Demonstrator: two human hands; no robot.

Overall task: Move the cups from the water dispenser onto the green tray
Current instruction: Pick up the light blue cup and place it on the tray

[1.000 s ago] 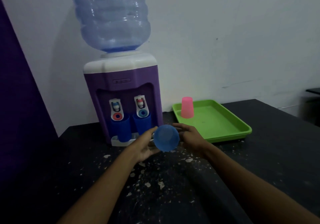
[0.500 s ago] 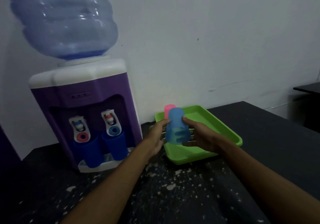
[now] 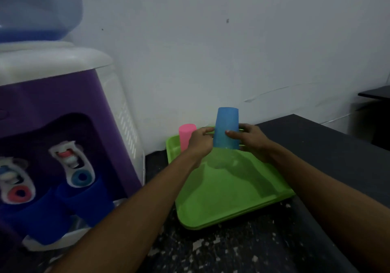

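Near: two dark blue cups (image 3: 69,209) under dispenser (image 3: 63,125) taps, waiting. Mid: left hand (image 3: 200,141) & right hand (image 3: 251,140) clasping light blue cup (image 3: 226,128) upside down, just above green tray (image 3: 228,190) w/ rim down, prob for stable set-down. Far: pink cup (image 3: 185,135) inverted at tray's back-left corner.

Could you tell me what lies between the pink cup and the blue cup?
In the head view, the left hand gripping the blue cup lies between it and the pink cup.
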